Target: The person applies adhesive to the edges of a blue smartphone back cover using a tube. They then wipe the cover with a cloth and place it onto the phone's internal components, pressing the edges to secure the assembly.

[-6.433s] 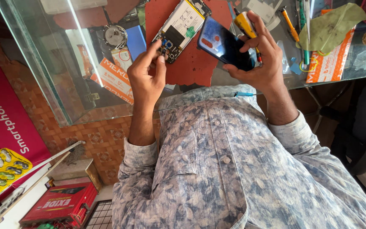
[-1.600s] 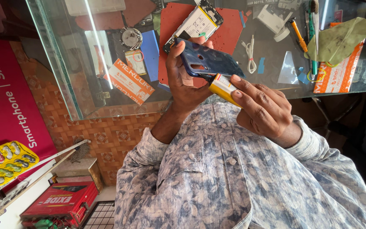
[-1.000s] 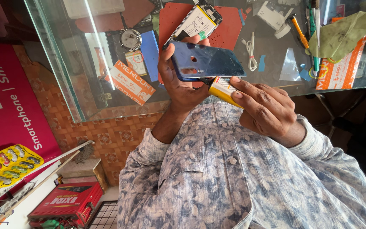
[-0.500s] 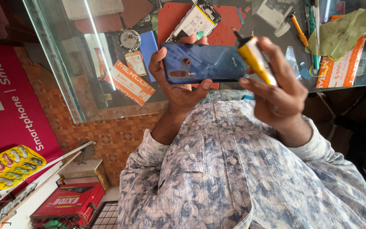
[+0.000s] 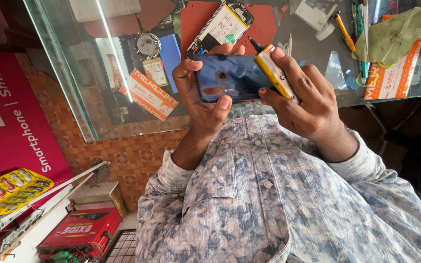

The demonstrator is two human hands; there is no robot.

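My left hand (image 5: 198, 95) grips a dark blue phone back cover (image 5: 232, 78) by its left end, with the cut-outs for the camera facing me. My right hand (image 5: 305, 100) holds a yellow glue tube (image 5: 275, 73) with a black nozzle. The tube lies against the cover's right end and its tip points up past the top edge. Both hands hover just in front of a glass counter (image 5: 69, 68). On a red mat (image 5: 264, 22) behind them lies an opened phone (image 5: 220, 27) with its white battery showing.
On the counter to the right lie an orange-handled screwdriver (image 5: 343, 30), a green cloth (image 5: 395, 31) and an orange packet (image 5: 391, 80). Small cards and parts lie under the glass at left. Below left stand a red box (image 5: 81, 234) and a yellow blister pack (image 5: 8, 190).
The blue cover passed from my right hand to my left. My right hand took up the yellow tube and has raised it from below the cover to its right end.
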